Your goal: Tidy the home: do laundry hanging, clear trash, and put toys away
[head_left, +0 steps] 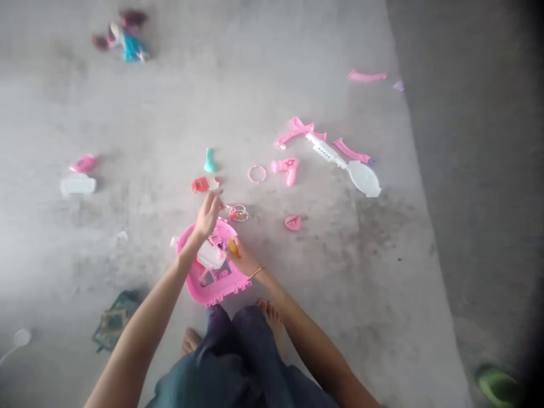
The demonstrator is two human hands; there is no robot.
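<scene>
A pink toy case half point(199, 292) lies on the floor in front of my feet, with a white piece point(211, 256), a pink comb point(216, 237) and other small pink pieces inside. My left hand point(207, 216) reaches over its far rim, fingers stretched out and apparently holding nothing. Close to those fingertips are a red toy piece point(199, 185) and a bead bracelet point(238, 213). Over the right side of the case, my right hand point(244, 259) is closed on a small yellow piece point(233, 246), whose kind is blurred.
Farther out lie a teal bottle-shaped toy point(209, 161), a pink ring point(256, 174), a pink toy hair dryer point(287, 168) and a white hand-mirror-shaped piece point(363, 178). A doll point(131, 45) rests far left. Dark cloth point(117, 320) lies beside my left arm.
</scene>
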